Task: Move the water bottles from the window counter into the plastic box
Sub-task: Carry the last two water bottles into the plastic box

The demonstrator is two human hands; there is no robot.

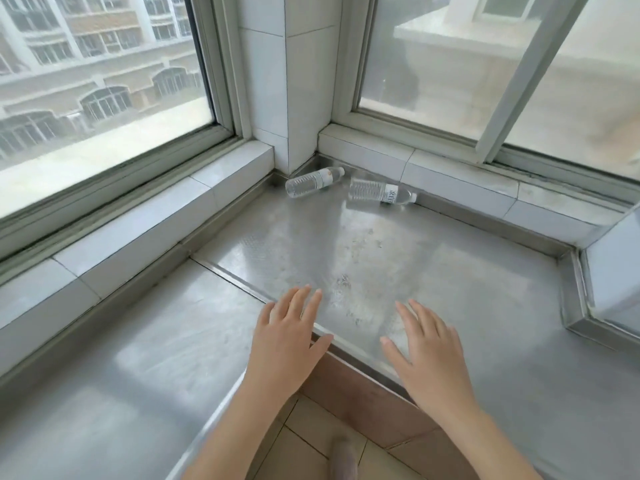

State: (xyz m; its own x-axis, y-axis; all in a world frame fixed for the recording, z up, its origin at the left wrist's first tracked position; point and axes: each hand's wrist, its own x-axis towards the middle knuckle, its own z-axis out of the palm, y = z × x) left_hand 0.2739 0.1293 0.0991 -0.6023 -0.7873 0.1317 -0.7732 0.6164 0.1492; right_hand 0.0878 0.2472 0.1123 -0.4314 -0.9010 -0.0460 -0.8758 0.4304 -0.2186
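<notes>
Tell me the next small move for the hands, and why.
Probably reach both hands forward to the corner: the left hand and right hand are open and hold nothing, while the left bottle and right bottle lie on their sides, apart, far back on the counter.

Counter (346,244) brushed steel, scuffed, dull sheen; bottles (313,182) clear ribbed plastic w/ paper labels; sill (166,216) glossy tile.
</notes>
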